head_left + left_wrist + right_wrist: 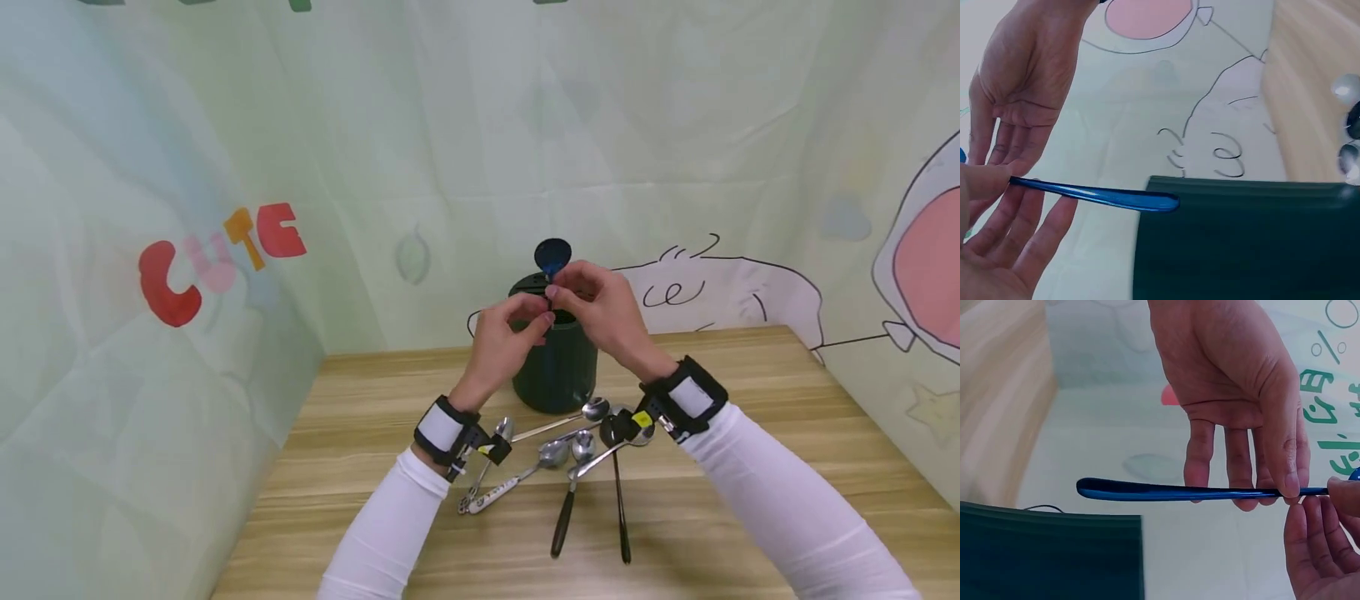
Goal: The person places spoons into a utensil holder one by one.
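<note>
Both hands pinch a dark blue spoon, held bowl-up above the dark green canister. The right hand grips just beneath the bowl, between thumb and fingertips. Lower on the handle, the left hand pinches it too. In the right wrist view, the rounded end of the spoon handle points toward the canister. Seen from the left wrist, that handle passes in front of the canister's wall near the rim, outside it. The fingers partly hide the canister's opening.
Several loose spoons lie on the wooden table in front of the canister, among them a black-handled spoon, a long dark spoon and one with a patterned white handle. A printed cloth backdrop surrounds the table's back and sides.
</note>
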Demonstrator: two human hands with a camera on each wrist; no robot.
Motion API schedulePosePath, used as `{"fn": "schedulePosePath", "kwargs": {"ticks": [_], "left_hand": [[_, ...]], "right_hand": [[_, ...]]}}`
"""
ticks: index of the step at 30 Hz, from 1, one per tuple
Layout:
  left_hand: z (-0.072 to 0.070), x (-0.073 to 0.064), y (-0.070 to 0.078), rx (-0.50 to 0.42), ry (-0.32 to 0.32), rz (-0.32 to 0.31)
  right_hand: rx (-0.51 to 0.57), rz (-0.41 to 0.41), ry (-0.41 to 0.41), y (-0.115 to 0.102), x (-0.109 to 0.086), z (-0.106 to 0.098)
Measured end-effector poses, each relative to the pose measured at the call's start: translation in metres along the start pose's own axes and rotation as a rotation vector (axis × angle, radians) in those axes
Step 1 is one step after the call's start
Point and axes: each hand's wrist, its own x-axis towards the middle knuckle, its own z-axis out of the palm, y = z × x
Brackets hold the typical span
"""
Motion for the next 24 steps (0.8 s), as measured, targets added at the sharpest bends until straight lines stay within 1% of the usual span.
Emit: {"fn": "schedulePosePath", "kwargs": {"ticks": [5, 11, 12, 16, 18, 22, 24], "left_hand": [[-0.006, 0.023, 0.010, 0.026, 0.010, 0.010], [-0.012, 0.046, 0.019, 0.069, 0.018, 0.016], [-0.013, 0.049, 0.019, 0.075, 0.019, 0.022], [-0.013, 0.056, 0.016, 0.103, 0.025, 0.028], [-0.013, 0.058, 0.011, 0.108, 0.028, 0.025], [-0.011, 0.065, -0.023, 0.113, 0.048, 0.010], [-0.010, 0.068, -0.043, 0.109, 0.058, -0.012]], "right_hand": [[-0.020, -0.006, 0.022, -0.008, 0.020, -0.006], [-0.025, -0.054, 0.063, 0.013, 0.049, -0.009], [-0.028, -0.060, 0.067, 0.018, 0.053, -0.009], [-0.034, -0.074, 0.073, 0.026, 0.062, -0.010], [-0.040, -0.071, 0.075, 0.029, 0.064, -0.009], [-0.051, -0.054, 0.073, 0.039, 0.068, -0.006], [-0.060, -0.034, 0.070, 0.045, 0.068, -0.004]]}}
